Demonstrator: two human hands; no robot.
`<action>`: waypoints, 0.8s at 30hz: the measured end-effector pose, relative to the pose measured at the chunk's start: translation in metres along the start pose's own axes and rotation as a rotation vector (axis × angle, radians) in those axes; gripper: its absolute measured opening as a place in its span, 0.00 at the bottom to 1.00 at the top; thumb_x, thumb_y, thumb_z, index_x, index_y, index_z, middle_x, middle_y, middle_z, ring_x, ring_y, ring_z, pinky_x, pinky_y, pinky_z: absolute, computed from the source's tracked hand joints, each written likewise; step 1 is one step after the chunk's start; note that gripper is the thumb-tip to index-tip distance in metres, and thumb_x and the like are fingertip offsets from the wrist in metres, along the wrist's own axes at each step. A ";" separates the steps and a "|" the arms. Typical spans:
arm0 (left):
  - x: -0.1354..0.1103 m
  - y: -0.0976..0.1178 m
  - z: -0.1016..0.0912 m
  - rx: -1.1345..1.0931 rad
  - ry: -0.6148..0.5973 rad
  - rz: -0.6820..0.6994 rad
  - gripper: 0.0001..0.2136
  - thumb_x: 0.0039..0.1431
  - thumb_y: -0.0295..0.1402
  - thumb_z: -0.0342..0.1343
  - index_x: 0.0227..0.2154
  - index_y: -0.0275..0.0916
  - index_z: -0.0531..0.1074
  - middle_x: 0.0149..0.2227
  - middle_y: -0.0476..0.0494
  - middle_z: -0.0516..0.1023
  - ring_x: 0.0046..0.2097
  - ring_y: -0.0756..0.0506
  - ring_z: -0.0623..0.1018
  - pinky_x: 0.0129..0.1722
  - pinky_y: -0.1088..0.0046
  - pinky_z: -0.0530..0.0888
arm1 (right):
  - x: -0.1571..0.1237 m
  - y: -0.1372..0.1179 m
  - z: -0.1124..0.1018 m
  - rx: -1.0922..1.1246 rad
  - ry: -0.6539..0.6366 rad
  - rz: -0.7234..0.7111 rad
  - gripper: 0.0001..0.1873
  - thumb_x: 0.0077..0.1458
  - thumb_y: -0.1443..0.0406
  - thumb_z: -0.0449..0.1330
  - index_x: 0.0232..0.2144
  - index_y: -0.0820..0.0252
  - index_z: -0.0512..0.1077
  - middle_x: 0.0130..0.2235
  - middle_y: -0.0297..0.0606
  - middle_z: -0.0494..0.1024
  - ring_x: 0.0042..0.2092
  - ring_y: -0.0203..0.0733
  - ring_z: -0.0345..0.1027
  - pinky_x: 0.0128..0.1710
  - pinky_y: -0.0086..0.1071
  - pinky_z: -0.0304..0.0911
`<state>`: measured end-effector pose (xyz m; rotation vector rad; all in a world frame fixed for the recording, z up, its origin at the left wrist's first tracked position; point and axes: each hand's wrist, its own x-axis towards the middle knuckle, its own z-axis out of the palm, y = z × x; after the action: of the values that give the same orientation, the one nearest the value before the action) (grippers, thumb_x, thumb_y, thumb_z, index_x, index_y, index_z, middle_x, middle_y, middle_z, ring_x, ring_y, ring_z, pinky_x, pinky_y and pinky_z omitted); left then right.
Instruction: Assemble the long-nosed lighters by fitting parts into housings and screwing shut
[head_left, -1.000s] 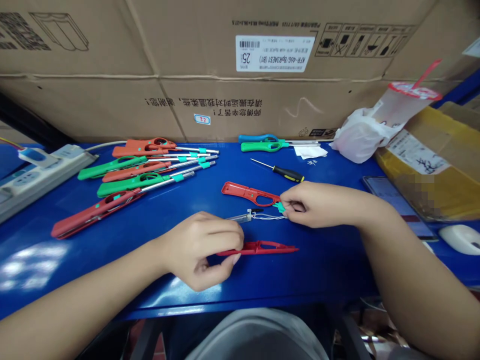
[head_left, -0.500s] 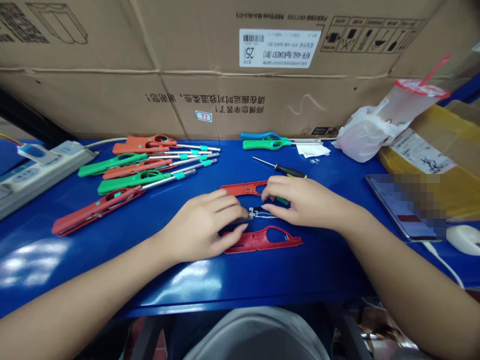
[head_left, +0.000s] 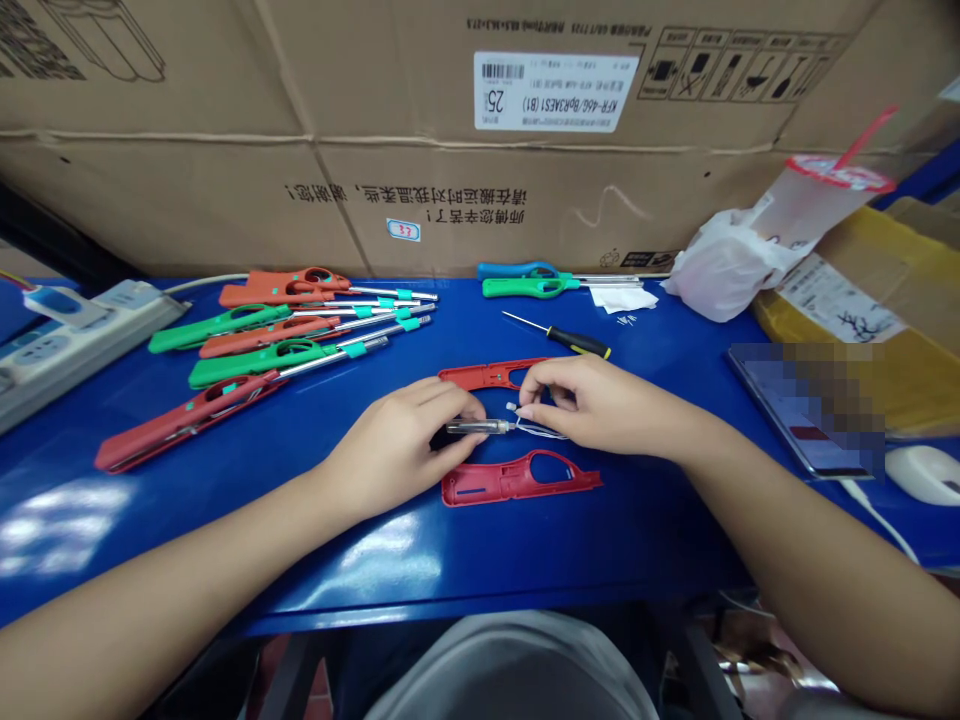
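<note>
My left hand (head_left: 401, 440) pinches a thin clear and metal lighter tube (head_left: 480, 427) just above the blue table (head_left: 337, 560). My right hand (head_left: 600, 402) pinches the small white wires (head_left: 536, 428) at the tube's right end. Two halves of a red lighter shell lie around the hands: one half (head_left: 517, 478) lies flat in front of them, the other half (head_left: 484, 375) lies behind them, partly hidden by my right fingers.
Several red and green long-nosed lighters (head_left: 270, 335) lie at the back left beside a white power strip (head_left: 67, 335). A black-and-yellow screwdriver (head_left: 562, 338), a blue and a green lighter (head_left: 540, 280), a white bag with a cup (head_left: 750, 250) and a phone (head_left: 802, 405) are to the right. Cardboard boxes (head_left: 450, 140) wall the back.
My left hand set the red shell half down flat and moved up to take the tube. My right hand let go of the far shell half and took the wires.
</note>
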<state>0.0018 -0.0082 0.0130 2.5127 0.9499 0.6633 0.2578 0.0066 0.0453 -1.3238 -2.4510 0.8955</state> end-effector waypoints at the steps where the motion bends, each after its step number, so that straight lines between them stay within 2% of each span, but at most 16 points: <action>1: 0.000 0.001 -0.001 0.000 0.018 0.027 0.05 0.68 0.32 0.58 0.44 0.39 0.77 0.40 0.45 0.80 0.41 0.45 0.78 0.42 0.69 0.74 | 0.000 0.000 -0.001 0.006 0.002 0.011 0.09 0.63 0.62 0.58 0.37 0.60 0.77 0.28 0.32 0.75 0.28 0.34 0.61 0.33 0.31 0.55; 6: 0.000 0.005 -0.004 0.037 0.061 0.161 0.06 0.69 0.31 0.58 0.46 0.40 0.78 0.43 0.44 0.83 0.44 0.45 0.79 0.46 0.68 0.75 | -0.002 -0.003 -0.005 -0.022 0.017 0.053 0.09 0.62 0.64 0.59 0.39 0.61 0.78 0.25 0.30 0.73 0.26 0.34 0.62 0.32 0.30 0.54; 12: -0.001 0.006 -0.002 0.089 0.073 0.237 0.07 0.69 0.32 0.59 0.46 0.38 0.78 0.42 0.43 0.84 0.42 0.46 0.81 0.43 0.69 0.76 | 0.000 0.002 -0.004 -0.017 0.031 0.038 0.09 0.60 0.65 0.60 0.41 0.61 0.78 0.26 0.30 0.74 0.27 0.34 0.63 0.32 0.30 0.56; 17: -0.002 0.003 -0.001 0.107 0.084 0.248 0.08 0.68 0.33 0.61 0.46 0.37 0.79 0.43 0.43 0.85 0.41 0.46 0.82 0.42 0.69 0.77 | 0.001 0.005 -0.003 0.027 0.044 0.046 0.13 0.61 0.65 0.60 0.46 0.63 0.78 0.31 0.35 0.80 0.29 0.35 0.67 0.32 0.30 0.59; 21: -0.001 0.003 -0.002 0.123 0.086 0.233 0.09 0.68 0.34 0.61 0.46 0.37 0.79 0.43 0.44 0.85 0.41 0.45 0.83 0.42 0.69 0.78 | 0.001 0.002 -0.006 -0.006 0.029 0.032 0.12 0.61 0.65 0.59 0.44 0.62 0.80 0.37 0.38 0.83 0.31 0.35 0.69 0.34 0.30 0.60; 24: 0.000 0.003 -0.002 0.116 0.084 0.218 0.09 0.69 0.34 0.60 0.46 0.37 0.79 0.43 0.44 0.85 0.42 0.45 0.83 0.42 0.70 0.78 | -0.006 0.004 -0.017 -0.086 0.007 -0.013 0.10 0.62 0.66 0.58 0.39 0.61 0.80 0.38 0.38 0.82 0.35 0.37 0.70 0.36 0.31 0.60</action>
<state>0.0018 -0.0101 0.0159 2.7371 0.7677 0.8064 0.2718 0.0101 0.0570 -1.3348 -2.5157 0.7893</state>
